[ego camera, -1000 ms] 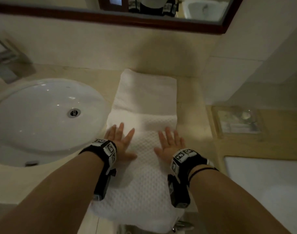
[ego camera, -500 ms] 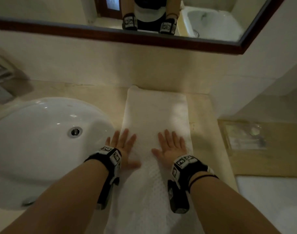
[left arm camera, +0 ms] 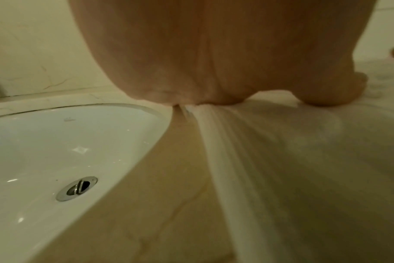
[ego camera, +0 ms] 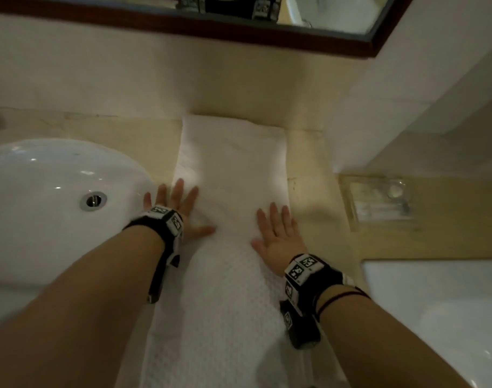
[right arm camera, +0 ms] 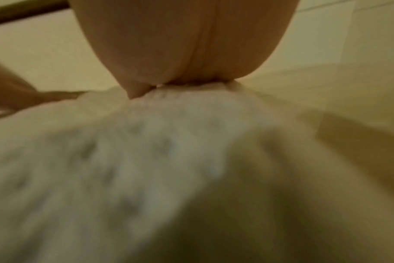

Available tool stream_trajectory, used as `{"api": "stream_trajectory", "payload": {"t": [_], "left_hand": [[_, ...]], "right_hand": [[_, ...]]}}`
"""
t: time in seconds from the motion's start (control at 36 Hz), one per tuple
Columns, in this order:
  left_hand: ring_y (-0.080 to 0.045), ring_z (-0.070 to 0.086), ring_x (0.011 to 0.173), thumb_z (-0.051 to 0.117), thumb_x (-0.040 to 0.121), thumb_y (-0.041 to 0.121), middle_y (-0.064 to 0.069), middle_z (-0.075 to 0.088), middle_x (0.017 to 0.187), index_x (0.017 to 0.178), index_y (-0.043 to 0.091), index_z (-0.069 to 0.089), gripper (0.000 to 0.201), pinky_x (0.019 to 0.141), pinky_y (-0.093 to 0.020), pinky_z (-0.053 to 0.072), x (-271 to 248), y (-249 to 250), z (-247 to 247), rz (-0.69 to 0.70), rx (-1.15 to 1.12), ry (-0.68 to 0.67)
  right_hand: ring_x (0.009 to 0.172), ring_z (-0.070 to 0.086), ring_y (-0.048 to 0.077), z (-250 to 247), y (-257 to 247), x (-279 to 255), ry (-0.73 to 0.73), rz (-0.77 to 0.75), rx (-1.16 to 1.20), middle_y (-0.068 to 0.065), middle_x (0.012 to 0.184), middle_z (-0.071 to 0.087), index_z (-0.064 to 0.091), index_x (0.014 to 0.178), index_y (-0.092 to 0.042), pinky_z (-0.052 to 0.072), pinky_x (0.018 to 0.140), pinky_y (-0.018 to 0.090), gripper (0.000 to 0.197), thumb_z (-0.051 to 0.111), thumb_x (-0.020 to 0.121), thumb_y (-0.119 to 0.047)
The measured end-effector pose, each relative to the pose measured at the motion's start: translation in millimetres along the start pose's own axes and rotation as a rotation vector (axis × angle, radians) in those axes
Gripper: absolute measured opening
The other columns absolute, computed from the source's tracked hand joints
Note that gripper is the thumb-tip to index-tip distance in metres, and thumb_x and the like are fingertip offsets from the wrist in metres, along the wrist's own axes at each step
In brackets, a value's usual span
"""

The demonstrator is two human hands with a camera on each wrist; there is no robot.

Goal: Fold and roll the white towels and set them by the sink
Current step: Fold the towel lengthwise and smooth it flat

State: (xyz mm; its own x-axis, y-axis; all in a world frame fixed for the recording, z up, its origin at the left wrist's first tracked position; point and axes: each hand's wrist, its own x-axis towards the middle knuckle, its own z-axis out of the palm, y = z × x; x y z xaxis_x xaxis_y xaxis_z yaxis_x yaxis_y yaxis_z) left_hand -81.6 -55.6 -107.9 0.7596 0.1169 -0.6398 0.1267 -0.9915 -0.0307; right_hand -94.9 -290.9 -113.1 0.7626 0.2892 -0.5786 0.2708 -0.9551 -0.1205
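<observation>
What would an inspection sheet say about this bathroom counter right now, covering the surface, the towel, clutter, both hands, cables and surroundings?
Surface: beige stone counter, dim light.
Job's things: one white towel lies flat in a long strip right of the sink, its far end at the wall and its near end hanging over the counter's front edge; not rolled.
Clutter: a clear tray on the ledge to the right; contents unclear.
Grippers: left hand flat on the towel's left edge, fingers spread; right hand flat on its right part.
Cables: nothing seen.
Surroundings: dark-framed mirror above the tiled wall; white fixture at lower right.
</observation>
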Motion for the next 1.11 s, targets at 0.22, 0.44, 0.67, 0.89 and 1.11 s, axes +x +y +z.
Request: {"api": "stream_trajectory", "payload": {"t": [0.22, 0.44, 0.67, 0.89, 1.11], "left_hand": [[-0.028, -0.019, 0.144, 0.027, 0.078, 0.081, -0.003, -0.031, 0.153, 0.146, 0.026, -0.022, 0.101, 0.114, -0.054, -0.008, -28.6, 4.2, 13.1, -0.006, 0.04, 0.008], [-0.028, -0.018, 0.144, 0.028, 0.09, 0.067, 0.001, -0.029, 0.154, 0.147, 0.03, -0.018, 0.082, 0.115, -0.051, -0.007, -85.2, 4.8, 66.2, 0.038, 0.078, -0.012], [-0.029, -0.012, 0.145, 0.031, 0.091, 0.063, -0.004, -0.022, 0.156, 0.148, 0.036, -0.012, 0.076, 0.117, -0.048, -0.001, -134.0, 3.4, 118.9, -0.094, -0.123, 0.121], [-0.03, 0.012, 0.142, 0.046, 0.09, 0.049, -0.008, 0.01, 0.154, 0.149, 0.028, 0.005, 0.075, 0.116, -0.041, 0.016, -193.3, 13.3, 162.0, -0.278, -0.397, 0.247], [-0.035, 0.039, 0.122, 0.048, 0.092, 0.02, -0.02, 0.037, 0.133, 0.134, 0.005, 0.031, 0.048, 0.105, -0.039, 0.03, -235.1, 39.8, 194.4, -0.456, -0.637, 0.391]], "right_hand": [[0.141, -0.028, 0.025, 19.4, 0.9, -20.7, -0.055, 0.062, 0.007, -0.003, 0.151, -0.034, -0.022, 0.146, -0.029, -0.015, 0.115, 0.039, 0.066, 0.014, 0.097, -0.056], [0.144, -0.021, 0.026, 18.5, -15.9, -27.1, -0.022, 0.163, 0.067, 0.001, 0.154, -0.027, -0.015, 0.149, -0.027, -0.006, 0.119, 0.039, 0.065, 0.02, 0.099, -0.051], [0.147, -0.003, 0.024, 66.0, 12.2, -108.3, 0.092, 0.013, 0.2, 0.005, 0.159, -0.006, 0.008, 0.152, -0.026, 0.004, 0.117, 0.029, 0.064, 0.041, 0.098, -0.037], [0.099, 0.057, 0.028, 111.2, 49.4, -194.0, 0.33, 0.097, 0.4, 0.012, 0.103, 0.059, 0.062, 0.1, -0.004, 0.039, 0.077, 0.026, 0.023, 0.052, 0.094, -0.024], [0.114, 0.055, 0.023, 164.2, 16.2, -218.2, -0.055, 0.095, 0.448, 0.005, 0.125, 0.061, 0.06, 0.123, -0.014, 0.041, 0.095, 0.026, 0.035, 0.05, 0.095, -0.032]]}}
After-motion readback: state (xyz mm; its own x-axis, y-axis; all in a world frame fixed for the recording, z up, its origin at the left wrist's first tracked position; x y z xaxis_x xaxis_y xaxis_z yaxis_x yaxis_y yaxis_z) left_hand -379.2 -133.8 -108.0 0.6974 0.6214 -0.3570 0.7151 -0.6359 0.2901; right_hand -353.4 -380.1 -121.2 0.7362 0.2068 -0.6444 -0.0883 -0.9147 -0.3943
